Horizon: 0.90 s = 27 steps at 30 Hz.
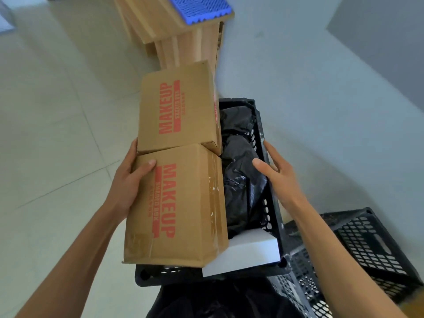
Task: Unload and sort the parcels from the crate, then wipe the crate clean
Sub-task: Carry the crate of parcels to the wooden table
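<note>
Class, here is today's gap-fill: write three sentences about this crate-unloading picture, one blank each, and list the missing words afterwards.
1. The red word printed on both brown cardboard boxes is ____.
2. The left hand grips the ____ of the two boxes.
3. The right hand hovers open over the crumpled ____ plastic parcels in the black slotted plastic crate.

Missing words: MAKEUP; nearer; black

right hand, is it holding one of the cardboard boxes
No, the right hand hovers open over the black bags at the crate's right wall, while only the left hand holds the near cardboard box.
</note>
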Motion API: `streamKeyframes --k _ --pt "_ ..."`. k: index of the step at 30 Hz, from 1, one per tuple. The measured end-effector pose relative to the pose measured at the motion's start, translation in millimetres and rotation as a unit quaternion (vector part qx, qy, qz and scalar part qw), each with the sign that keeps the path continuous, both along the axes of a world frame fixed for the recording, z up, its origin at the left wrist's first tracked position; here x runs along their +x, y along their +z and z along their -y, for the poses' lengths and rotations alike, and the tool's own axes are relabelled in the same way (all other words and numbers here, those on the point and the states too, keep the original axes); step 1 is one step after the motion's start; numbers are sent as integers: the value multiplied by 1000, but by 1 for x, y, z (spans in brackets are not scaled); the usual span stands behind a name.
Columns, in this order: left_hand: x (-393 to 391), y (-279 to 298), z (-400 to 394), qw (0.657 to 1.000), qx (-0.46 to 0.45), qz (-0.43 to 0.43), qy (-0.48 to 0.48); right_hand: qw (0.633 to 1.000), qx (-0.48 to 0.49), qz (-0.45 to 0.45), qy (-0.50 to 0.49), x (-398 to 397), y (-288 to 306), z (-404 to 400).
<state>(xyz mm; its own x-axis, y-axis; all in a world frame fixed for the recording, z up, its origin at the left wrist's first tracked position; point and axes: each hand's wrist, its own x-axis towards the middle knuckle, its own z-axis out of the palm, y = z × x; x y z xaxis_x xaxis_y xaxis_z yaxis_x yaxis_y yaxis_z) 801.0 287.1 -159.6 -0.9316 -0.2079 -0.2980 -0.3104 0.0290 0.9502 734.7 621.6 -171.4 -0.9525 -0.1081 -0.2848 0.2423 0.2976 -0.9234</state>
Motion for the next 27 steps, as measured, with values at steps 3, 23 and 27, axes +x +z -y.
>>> streamKeyframes --k 3,23,27 --pt "-7 3 27 999 1 -1 33 999 4 4 39 -30 0 30" --pt "-132 25 140 968 58 -14 243 972 -77 4 223 -285 2 213" --pt "-153 26 164 965 61 -27 255 965 -77 1 251 -321 6 250"
